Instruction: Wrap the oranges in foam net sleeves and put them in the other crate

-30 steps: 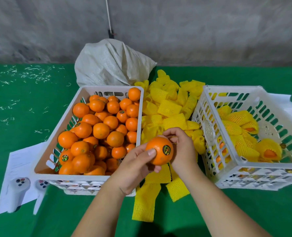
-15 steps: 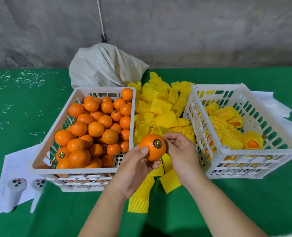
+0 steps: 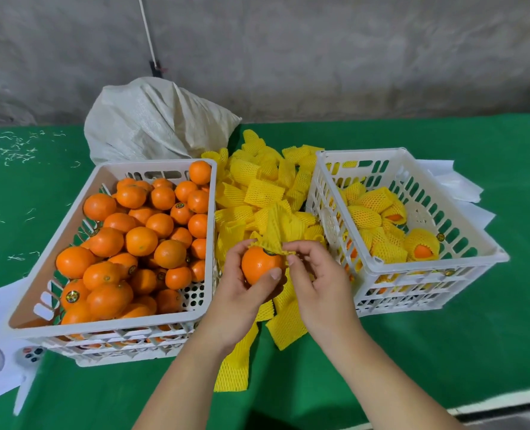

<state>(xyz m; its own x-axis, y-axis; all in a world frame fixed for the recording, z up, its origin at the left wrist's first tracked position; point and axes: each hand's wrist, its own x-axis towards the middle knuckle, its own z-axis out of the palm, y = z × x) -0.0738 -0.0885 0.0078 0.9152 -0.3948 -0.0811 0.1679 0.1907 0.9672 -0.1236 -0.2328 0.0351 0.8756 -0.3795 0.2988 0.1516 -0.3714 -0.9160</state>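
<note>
I see the orange (image 3: pixel 259 264) cupped in the left hand (image 3: pixel 242 293), held between the two crates. The right hand (image 3: pixel 316 283) pinches a foam sleeve (image 3: pixel 280 235) at the orange's top; whether its mouth has caught the fruit, I cannot tell. Sleeving has just begun, I judge. Next: stretch the net down over it, then carry it to the crate right of the orange (image 3: pixel 391 270), where wrapped fruit lies.

Left hand (image 3: pixel 242 293) grips an orange (image 3: pixel 259 263) between two white crates. Right hand (image 3: pixel 316 280) pinches the edge of a yellow foam sleeve (image 3: pixel 277 234) at the orange's top. Left crate (image 3: pixel 152 322) full of bare oranges; right crate (image 3: pixel 381 268) holds wrapped ones. Loose sleeves (image 3: pixel 263 190) piled between them on green table (image 3: pixel 443 352).
</note>
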